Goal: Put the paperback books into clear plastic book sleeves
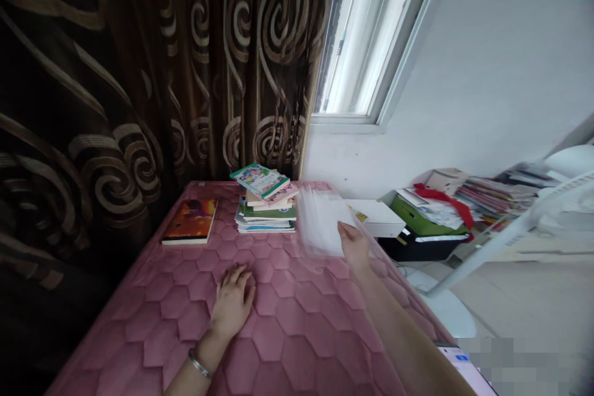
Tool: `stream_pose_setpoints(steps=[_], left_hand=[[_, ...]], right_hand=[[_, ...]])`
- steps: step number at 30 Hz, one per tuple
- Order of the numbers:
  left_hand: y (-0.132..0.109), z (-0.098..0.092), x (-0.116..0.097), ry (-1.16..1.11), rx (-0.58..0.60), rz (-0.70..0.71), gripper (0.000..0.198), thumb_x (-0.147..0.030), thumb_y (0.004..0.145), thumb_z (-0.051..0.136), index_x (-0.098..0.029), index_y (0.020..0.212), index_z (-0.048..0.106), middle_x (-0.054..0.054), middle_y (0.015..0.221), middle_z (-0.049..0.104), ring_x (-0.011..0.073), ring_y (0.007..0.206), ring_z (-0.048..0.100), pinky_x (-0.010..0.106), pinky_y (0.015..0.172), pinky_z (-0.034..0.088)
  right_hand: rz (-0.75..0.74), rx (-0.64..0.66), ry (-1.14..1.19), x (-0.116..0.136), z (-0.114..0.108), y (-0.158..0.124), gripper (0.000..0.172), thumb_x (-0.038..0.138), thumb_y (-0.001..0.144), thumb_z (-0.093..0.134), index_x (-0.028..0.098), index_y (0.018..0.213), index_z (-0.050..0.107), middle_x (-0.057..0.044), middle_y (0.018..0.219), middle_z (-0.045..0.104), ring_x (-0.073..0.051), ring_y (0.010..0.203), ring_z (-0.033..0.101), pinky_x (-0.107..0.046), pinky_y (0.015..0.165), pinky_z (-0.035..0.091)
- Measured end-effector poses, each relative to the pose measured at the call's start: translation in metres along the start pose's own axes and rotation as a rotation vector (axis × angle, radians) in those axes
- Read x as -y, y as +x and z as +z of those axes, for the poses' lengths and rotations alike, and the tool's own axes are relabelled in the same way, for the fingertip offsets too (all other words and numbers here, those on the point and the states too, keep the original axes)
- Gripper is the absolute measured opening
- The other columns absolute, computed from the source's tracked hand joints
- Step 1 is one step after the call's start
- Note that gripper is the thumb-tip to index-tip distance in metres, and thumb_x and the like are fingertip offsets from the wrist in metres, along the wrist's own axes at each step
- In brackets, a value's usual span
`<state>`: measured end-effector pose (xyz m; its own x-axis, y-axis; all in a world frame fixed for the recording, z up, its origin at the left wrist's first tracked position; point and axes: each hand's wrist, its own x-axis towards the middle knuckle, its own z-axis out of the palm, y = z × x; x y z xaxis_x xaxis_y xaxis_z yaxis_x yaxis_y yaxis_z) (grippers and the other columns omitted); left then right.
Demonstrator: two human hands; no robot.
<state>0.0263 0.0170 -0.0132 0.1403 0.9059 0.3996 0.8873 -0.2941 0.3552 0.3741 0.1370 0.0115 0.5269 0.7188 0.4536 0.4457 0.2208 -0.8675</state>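
A narrow silver bangle (199, 365) circles the left wrist (218, 332), both forearms (400, 329) bare

A dark brown curtain (204, 43) with tan spirals hangs at 10 o'clock, beside a pale-framed window (357, 43) at 1 o'clock; at 3 o'clock, red cloth (452, 204) drapes loose white papers (434, 215) atop a green-and-black box (420, 249), a white round-based stand (487, 253) at 4 o'clock.

On the mattress (273, 346) before you, a single book (191, 221) lies left of the pile (266, 213); plastic sheets (319, 226) are to the pile's right, at your right hand (355, 247); a curtain (241, 62) hangs behind.
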Motion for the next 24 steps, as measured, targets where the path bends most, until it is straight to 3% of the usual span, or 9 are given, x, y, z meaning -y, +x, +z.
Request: stream_pose_setpoints(steps=[6,9,11,13,15,17,21,24], left_hand=[[0.001,-0.003,-0.001,-0.004,0.033,-0.012,0.032,-0.023,0.085,0.050,-0.019,0.114,0.063,0.009,0.129,0.059,0.0269,0.123,0.051,0.050,0.105,0.039],[0.001,-0.002,-0.002,-0.020,0.038,-0.019,0.032,-0.024,0.085,0.050,-0.019,0.114,0.063,0.009,0.129,0.059,0.0267,0.123,0.051,0.050,0.105,0.039],[0.001,-0.001,-0.001,-0.046,0.017,-0.021,0.030,-0.023,0.085,0.050,-0.020,0.112,0.064,0.009,0.128,0.060,0.0263,0.122,0.051,0.050,0.105,0.039],[0.002,0.000,0.002,-0.101,-0.029,-0.033,0.028,-0.020,0.085,0.048,-0.021,0.108,0.064,0.009,0.124,0.061,0.0245,0.119,0.054,0.048,0.104,0.042],[0.003,0.001,0.006,-0.177,-0.091,-0.070,0.029,-0.016,0.086,0.043,-0.020,0.106,0.064,0.009,0.118,0.064,0.0220,0.113,0.058,0.043,0.101,0.046],[0.004,0.000,0.010,-0.235,-0.154,-0.127,0.031,-0.012,0.085,0.039,-0.018,0.106,0.062,0.010,0.111,0.065,0.0206,0.106,0.061,0.040,0.097,0.049],[0.004,0.000,0.014,-0.265,-0.191,-0.171,0.030,-0.010,0.083,0.041,-0.017,0.104,0.061,0.009,0.105,0.066,0.0211,0.102,0.063,0.041,0.094,0.051],[0.003,0.001,0.012,-0.254,-0.169,-0.133,0.027,-0.010,0.082,0.042,-0.019,0.099,0.062,0.009,0.109,0.064,0.0211,0.106,0.061,0.041,0.097,0.050]], right_hand=[[0.085,-0.301,0.135,0.029,-0.008,0.010,0.041,0.054,0.068,0.062,0.015,0.081,0.059,-0.010,0.078,0.068,-0.023,0.078,0.065,-0.041,0.078,0.053],[0.034,-0.315,0.179,0.064,-0.015,-0.014,0.032,0.046,0.072,0.062,0.018,0.086,0.053,-0.005,0.076,0.067,-0.019,0.075,0.065,-0.035,0.077,0.053],[-0.114,-0.092,0.150,0.090,-0.017,-0.050,0.021,0.039,0.077,0.059,0.020,0.086,0.053,-0.004,0.079,0.067,-0.019,0.078,0.066,-0.033,0.077,0.051],[-0.276,0.219,0.015,0.110,-0.017,-0.095,0.007,0.030,0.081,0.054,0.023,0.080,0.055,-0.003,0.079,0.067,-0.019,0.080,0.064,-0.030,0.077,0.049],[-0.417,0.555,-0.110,0.122,-0.015,-0.138,0.013,0.018,0.082,0.048,0.025,0.075,0.058,-0.001,0.077,0.066,-0.017,0.075,0.063,-0.026,0.072,0.047],[-0.472,0.788,-0.205,0.126,-0.010,-0.171,0.020,0.010,0.080,0.046,0.024,0.074,0.059,0.000,0.077,0.065,-0.015,0.071,0.061,-0.023,0.067,0.045],[-0.442,1.091,-0.214,0.128,-0.006,-0.198,0.019,0.007,0.078,0.054,0.024,0.076,0.063,0.002,0.078,0.066,-0.013,0.070,0.061,-0.021,0.064,0.043],[-0.346,1.122,-0.094,0.126,-0.009,-0.188,0.007,0.019,0.080,0.060,0.025,0.081,0.065,0.003,0.080,0.068,-0.014,0.075,0.063,-0.021,0.067,0.044]])
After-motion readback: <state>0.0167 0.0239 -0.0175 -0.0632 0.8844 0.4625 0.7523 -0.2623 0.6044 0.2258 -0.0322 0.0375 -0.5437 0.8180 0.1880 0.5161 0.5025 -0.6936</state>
